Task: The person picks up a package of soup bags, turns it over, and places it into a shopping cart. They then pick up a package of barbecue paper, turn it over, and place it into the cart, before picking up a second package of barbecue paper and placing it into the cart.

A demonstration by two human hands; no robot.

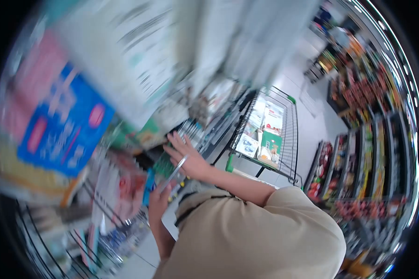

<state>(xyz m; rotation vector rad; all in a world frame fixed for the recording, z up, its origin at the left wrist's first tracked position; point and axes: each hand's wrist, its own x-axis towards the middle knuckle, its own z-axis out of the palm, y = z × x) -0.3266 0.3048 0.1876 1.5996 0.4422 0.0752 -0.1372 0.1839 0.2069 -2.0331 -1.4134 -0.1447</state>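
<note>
My right hand (187, 157) reaches toward the shelf with its fingers spread, its palm side out of sight. My left hand (158, 199) is lower and closer to my body. Its fingers close round the lower end of a thin silver-edged object (173, 175), seen nearly edge-on; its kind I cannot make out. The upper end of that object comes up against my right hand near the wrist. Beside my left hand is a small blue item (149, 186), blurred. Just beyond my right hand are green-and-white packs (149, 132) on the shelf.
A wire shopping cart (291, 135) with several boxes, one a green box (270, 143), stands to the right. Blurred hanging packs, including a blue-labelled pack (63, 123), fill the left. Stocked shelves (363, 162) line the far right. Wire racks (37, 237) are at the lower left.
</note>
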